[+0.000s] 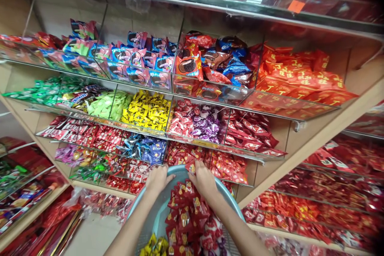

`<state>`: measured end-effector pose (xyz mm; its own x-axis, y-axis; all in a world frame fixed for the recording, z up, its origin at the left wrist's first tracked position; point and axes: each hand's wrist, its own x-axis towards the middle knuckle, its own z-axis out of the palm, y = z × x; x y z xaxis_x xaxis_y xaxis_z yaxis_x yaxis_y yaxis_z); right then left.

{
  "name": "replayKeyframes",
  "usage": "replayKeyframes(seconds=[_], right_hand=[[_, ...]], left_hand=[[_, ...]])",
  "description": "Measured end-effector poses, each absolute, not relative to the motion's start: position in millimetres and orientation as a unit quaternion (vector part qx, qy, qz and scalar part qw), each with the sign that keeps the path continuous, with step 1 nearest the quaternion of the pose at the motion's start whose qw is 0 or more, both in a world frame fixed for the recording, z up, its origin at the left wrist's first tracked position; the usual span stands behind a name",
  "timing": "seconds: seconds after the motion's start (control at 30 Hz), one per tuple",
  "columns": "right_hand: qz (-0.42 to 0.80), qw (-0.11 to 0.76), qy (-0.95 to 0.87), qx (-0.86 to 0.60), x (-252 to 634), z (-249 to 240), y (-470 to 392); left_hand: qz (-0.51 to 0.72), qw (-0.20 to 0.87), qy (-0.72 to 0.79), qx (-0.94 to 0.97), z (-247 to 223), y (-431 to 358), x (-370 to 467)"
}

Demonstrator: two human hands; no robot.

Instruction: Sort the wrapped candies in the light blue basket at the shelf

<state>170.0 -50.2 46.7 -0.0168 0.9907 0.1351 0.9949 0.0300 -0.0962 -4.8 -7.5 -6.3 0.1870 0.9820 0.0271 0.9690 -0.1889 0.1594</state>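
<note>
Plenty in the basket [230, 197]!

Red packets [183, 217] heap nearest my camera; left hand [156, 178] at the rim, grip unclear; right hand [204, 179] pinching one packet [189, 167] near the far edge, shelves [324, 131] beyond. Packet-handling, I'd judge; next calls for a steady pinch.

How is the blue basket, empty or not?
Not empty: red packets and yellow sweets lie in the basket. Full? Cannot tell: its near side is cut off.

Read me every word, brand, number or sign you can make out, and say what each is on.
"SNICKERS": wrapper at left.
"丁": orange-red packets, upper right.
Orange tag: nothing readable.
Too small or blurred: lettering on red packets in the basket, yellow packets, and elsewhere.
</note>
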Motion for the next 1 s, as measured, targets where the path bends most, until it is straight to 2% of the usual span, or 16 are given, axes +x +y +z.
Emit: replayKeyframes(seconds=[0.17,0.4,1.0], right_hand=[[0.013,0.048,-0.722,-0.69,160.3,26.3,-71.6],[-0.02,0.026,-0.714,-0.7,150.2,5.2,-72.9],[-0.057,0.042,-0.707,-0.703,159.7,3.7,-62.4]], left_hand=[[0.056,0.042,0.631,0.773,-5.3,-7.3,-4.3],[0.047,0.044,0.632,0.773,-2.2,-8.8,-4.6],[0.05,0.034,0.63,0.774,-9.1,-6.1,-4.3]])
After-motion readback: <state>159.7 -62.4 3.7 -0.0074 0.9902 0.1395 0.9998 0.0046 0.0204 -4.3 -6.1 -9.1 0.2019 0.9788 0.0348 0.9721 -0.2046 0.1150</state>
